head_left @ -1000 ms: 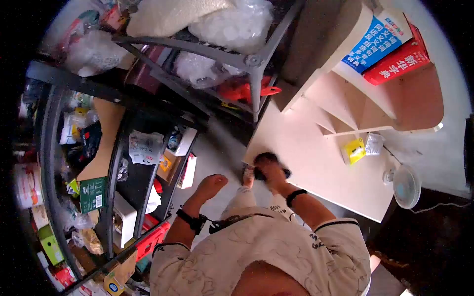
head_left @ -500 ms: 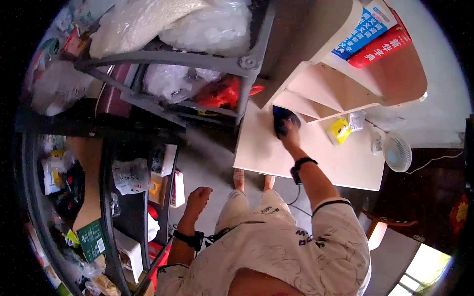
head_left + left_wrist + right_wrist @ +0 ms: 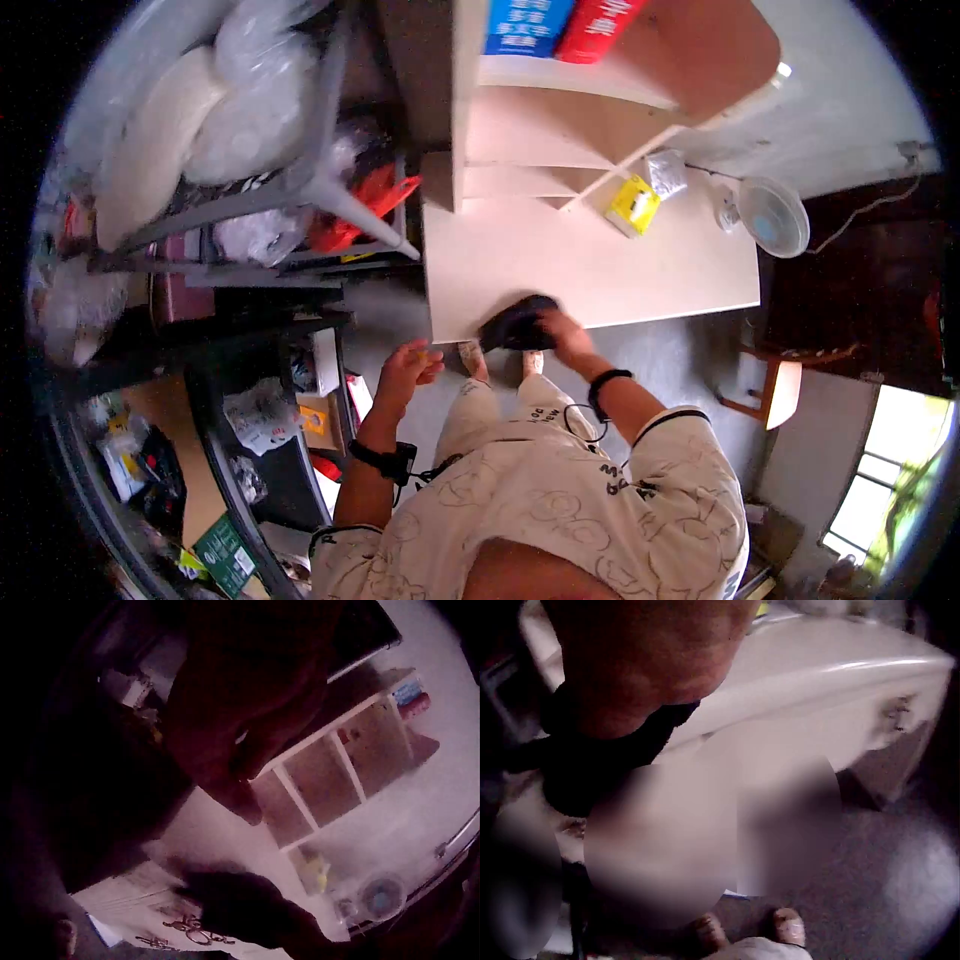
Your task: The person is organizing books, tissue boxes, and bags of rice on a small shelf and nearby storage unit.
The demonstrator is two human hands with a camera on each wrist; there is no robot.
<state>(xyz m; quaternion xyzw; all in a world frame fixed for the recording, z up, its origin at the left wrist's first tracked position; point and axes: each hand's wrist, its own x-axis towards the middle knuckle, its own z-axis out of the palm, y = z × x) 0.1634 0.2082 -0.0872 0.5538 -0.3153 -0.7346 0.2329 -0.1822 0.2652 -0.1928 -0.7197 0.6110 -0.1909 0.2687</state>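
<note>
My right hand point(image 3: 566, 337) grips a dark cloth point(image 3: 518, 322) at the front edge of the pale desk point(image 3: 590, 270). In the right wrist view the cloth point(image 3: 604, 769) bunches and hangs below the hand point(image 3: 656, 667), beside the desk's edge; the fingers are mostly hidden there. My left hand point(image 3: 403, 376) hovers in front of the desk's left corner, its fingers loosely bent, with no object plainly held. In the dim left wrist view the left hand point(image 3: 244, 705) is a dark shape in front of the desk's shelves.
The desk carries a shelf unit point(image 3: 560, 130) with a blue book point(image 3: 525, 25) and a red book point(image 3: 598, 28). A yellow packet point(image 3: 632, 206) and a small fan point(image 3: 774, 217) stand on its right. A grey rack point(image 3: 310, 190) and loaded black shelves point(image 3: 235, 400) stand left.
My right hand first moved the cloth from the front edge inward to the shelf unit, then back to the front edge. My left hand stayed low on the left. The head view has turned.
</note>
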